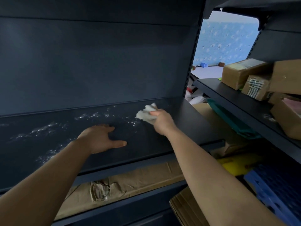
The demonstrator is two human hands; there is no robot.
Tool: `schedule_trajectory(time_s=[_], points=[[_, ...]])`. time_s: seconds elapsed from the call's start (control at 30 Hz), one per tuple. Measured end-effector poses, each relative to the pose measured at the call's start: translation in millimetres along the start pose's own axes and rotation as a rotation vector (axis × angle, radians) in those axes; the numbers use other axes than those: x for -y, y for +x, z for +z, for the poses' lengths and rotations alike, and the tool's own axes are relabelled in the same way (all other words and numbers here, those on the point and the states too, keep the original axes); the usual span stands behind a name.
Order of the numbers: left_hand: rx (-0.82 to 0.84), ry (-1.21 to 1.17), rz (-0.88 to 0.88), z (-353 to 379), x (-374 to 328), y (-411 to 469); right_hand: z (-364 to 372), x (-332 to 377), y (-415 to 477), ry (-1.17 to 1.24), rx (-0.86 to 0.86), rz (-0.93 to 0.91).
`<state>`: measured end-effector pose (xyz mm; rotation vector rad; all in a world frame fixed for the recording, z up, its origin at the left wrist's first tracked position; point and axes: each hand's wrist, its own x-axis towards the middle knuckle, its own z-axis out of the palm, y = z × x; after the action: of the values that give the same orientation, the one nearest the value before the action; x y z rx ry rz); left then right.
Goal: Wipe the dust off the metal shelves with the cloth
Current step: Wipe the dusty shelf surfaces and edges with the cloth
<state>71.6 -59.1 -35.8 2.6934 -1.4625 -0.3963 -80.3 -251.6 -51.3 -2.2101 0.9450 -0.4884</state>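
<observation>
A dark metal shelf (187, 121) in a storage bay stretches across in front of you, its back panel plain and its deck flecked with pale specks (91, 115), dust by the look of them, from the middle out to the left. Your right hand (161, 121) has its fingers curled round a bunched grey cloth (147, 114), which sits on the deck near the back edge, at the right end of the speckled patch. Your left hand (101, 139) lies flat on the shelf, fingers straight and spread, grasping nothing, right in the path of a leftward stroke. To do this pass well, spread the cloth flatter under your palm, draw it in overlapping strokes from the back lip toward the front, and move the bracing hand aside so no strip is missed. Whether the cloth is damp can't be told. The shelf's left end runs out of frame, so the extent of the dust is unknown. The cardboard boxes (241, 72) on the neighbouring shelf hide much of its deck.
</observation>
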Motion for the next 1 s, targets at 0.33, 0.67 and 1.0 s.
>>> schedule_trajectory(time_s=[0.33,0.67,1.0], points=[[-0.020,0.096,0.012,3.9,-5.9,-14.2,-102.7,-80.6,-68.7,-0.254,-0.261,0.209],[-0.022,0.135,0.012,11.8,-9.2,-11.7,-12.8,-15.8,-102.0,-0.223,-0.270,0.046],[-0.004,0.121,0.001,12.6,-12.8,-15.3,-92.0,-66.9,-112.6,-0.193,-0.434,0.318]])
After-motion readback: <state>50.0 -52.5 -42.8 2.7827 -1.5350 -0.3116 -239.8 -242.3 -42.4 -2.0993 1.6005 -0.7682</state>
